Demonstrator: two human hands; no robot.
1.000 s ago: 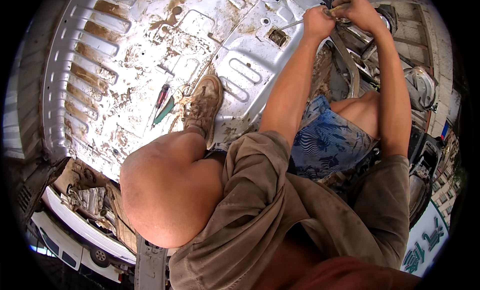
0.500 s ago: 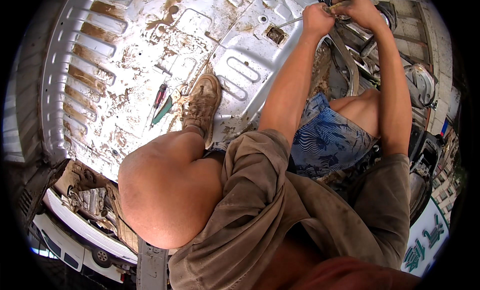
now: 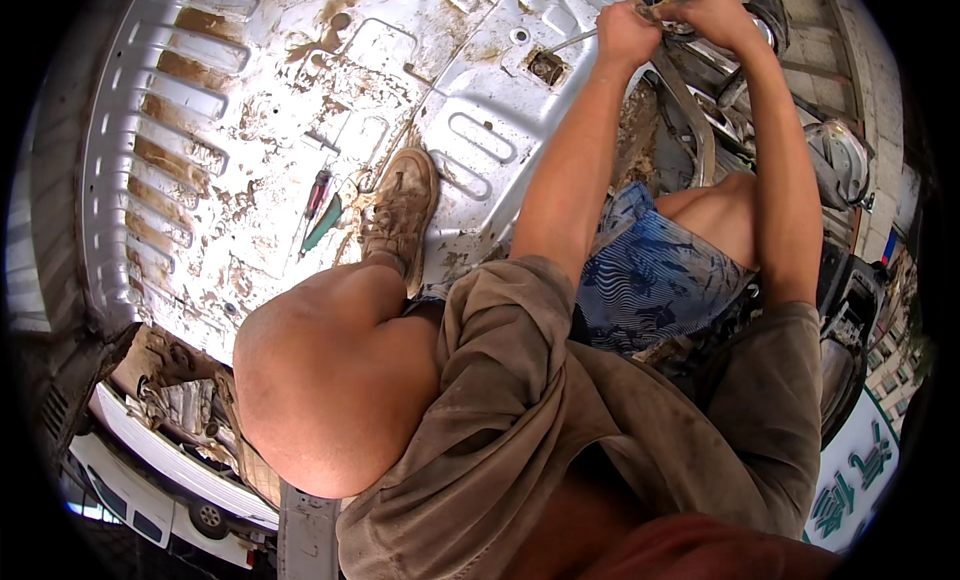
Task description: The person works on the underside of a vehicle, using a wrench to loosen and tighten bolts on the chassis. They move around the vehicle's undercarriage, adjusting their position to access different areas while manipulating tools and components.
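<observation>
At the top right, my left hand (image 3: 627, 35) is closed around a thin metal rod (image 3: 575, 43), which slants toward a square opening (image 3: 547, 69) in the dirty, light metal floor panel (image 3: 270, 100). Just right of it, my right hand (image 3: 700, 12) is bent around a small yellowish piece (image 3: 648, 12) at the rod's upper end; what that piece is cannot be made out. A red-and-black screwdriver (image 3: 318, 192) and a green-handled tool (image 3: 322, 225) lie on the panel beside my shoe (image 3: 398, 215).
Dark metal parts and a curved bar (image 3: 690, 115) lie at the right, past the panel. A stripped, rusty body section (image 3: 185, 400) is at lower left, near a white van (image 3: 130, 490). A white signboard (image 3: 850, 460) stands at lower right.
Both my hands have shifted a little up and to the left, still together on the rod. The tools on the panel lie as before.
</observation>
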